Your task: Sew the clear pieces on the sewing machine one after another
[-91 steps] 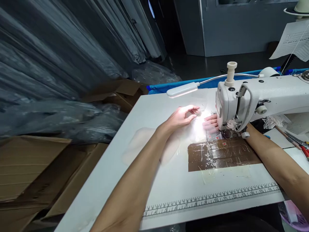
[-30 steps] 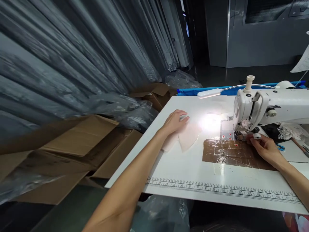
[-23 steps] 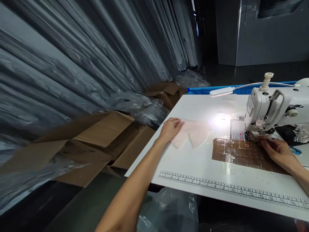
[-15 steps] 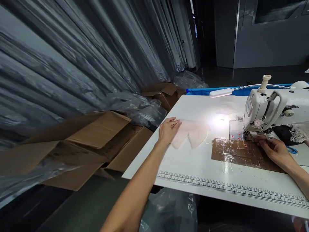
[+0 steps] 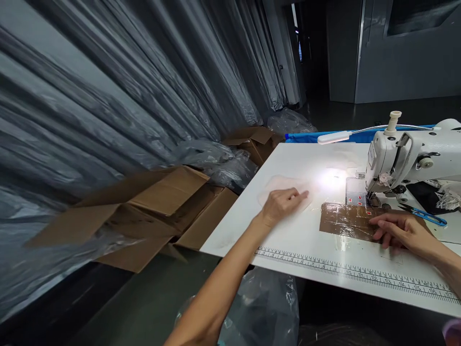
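Observation:
A pale pink fabric piece lies flat on the white sewing table, its lower part hidden behind my left hand. The fingers of that hand are curled and closed over the cloth; whether they pinch it I cannot make out. My right hand hovers or rests above the brown taped sheet in front of the needle, fingers loosely apart and nothing in them. Just behind it lie blue-handled scissors. The white sewing machine stands at the right with its presser foot over the metal plate.
A ruler strip runs along the table's front edge. A lit lamp shines beside the machine head. Black cloth and white threads lie under the arm. Open cardboard boxes and clear plastic bags stand left of the table.
My left hand has moved right across the pink fabric, its fingers now curled. My right hand has drawn back from beside the needle towards the table front, uncovering the scissors. The view has shifted slightly.

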A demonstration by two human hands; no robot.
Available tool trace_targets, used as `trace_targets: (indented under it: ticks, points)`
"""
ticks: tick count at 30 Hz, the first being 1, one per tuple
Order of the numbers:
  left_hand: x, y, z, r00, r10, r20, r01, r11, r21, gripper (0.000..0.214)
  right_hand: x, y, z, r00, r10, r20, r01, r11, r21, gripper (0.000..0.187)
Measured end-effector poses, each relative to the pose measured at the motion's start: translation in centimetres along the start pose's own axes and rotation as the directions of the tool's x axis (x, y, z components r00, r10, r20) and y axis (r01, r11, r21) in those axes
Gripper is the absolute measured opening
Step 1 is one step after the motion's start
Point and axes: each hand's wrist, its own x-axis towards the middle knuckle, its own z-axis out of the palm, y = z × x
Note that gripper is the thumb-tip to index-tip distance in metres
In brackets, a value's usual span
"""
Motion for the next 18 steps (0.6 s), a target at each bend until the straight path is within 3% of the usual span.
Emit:
trace_targets:
  ticks: [1,3,6,8,10,12,15,18]
  points:
    - [0.5,2.0,-0.1,0.993,0.111,-0.050,-0.112,0.994,-0.003,0.027,-0.3,-0.2,0.6,0.989,0.077,0.128,-0.091,0.989,0.113,0.058]
    - [1.6,6.5,-0.2,0.967,0.222,-0.125,-0.227,0.973,-0.030,0.031,-0.6,-0.5,1.8,0.944,0.147,0.294,-0.232,0.932,0.278,0.064]
    - [3.3,12.4,-0.1,0.930,0.337,-0.146,-0.364,0.899,-0.245,0.022,-0.2,-0.4,3.2,0.948,0.100,0.302,-0.205,0.918,0.340,0.057]
    - [4.5,14.4,0.1,0.927,0.326,-0.183,-0.373,0.837,-0.401,0.034,0.1,-0.2,3.8,0.969,0.029,0.244,-0.096,0.959,0.268,0.049]
    - [5.7,14.7,0.3,0.956,0.259,-0.139,-0.293,0.805,-0.515,0.048,0.0,-0.2,4.2,0.967,-0.017,0.255,-0.029,0.983,0.179,0.041]
    - [6.7,13.9,0.6,0.976,0.218,0.008,-0.168,0.771,-0.615,0.050,-0.5,-0.4,4.2,0.935,-0.010,0.353,-0.038,0.991,0.131,0.034]
    - [7.3,12.4,1.0,0.938,0.268,0.222,-0.021,0.680,-0.733,0.044,-1.5,-0.7,3.0,0.871,0.042,0.489,-0.101,0.990,0.095,0.032]
    - [7.0,11.5,1.4,0.902,0.263,0.344,0.105,0.639,-0.762,0.036,-1.9,-1.0,0.4,0.839,0.100,0.534,-0.138,0.990,0.032,0.040]
